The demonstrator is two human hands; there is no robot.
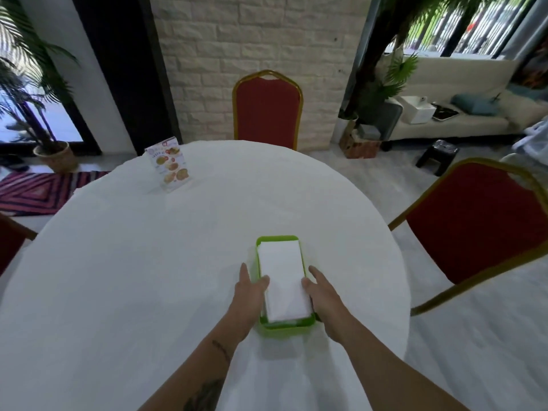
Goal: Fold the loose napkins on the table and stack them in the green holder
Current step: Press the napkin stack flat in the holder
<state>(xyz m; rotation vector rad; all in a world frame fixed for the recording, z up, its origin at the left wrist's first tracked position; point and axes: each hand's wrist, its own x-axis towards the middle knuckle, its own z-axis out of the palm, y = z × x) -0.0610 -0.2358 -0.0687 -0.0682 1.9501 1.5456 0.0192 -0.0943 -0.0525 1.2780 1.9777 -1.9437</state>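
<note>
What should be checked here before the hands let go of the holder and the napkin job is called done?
1. Napkins inside the green holder: ok, a white folded stack fills it.
2. Stack squared up: ok, edges lie roughly along the holder's walls.
3. Loose napkins left on the table: ok, none visible on the cloth.
4. Left hand: ok, at the holder's left side, thumb on the stack.
5. Right hand: ok, at the right side, thumb on the stack's edge.
6. Holder sitting flat: cannot tell, the hands hide its sides.
</note>
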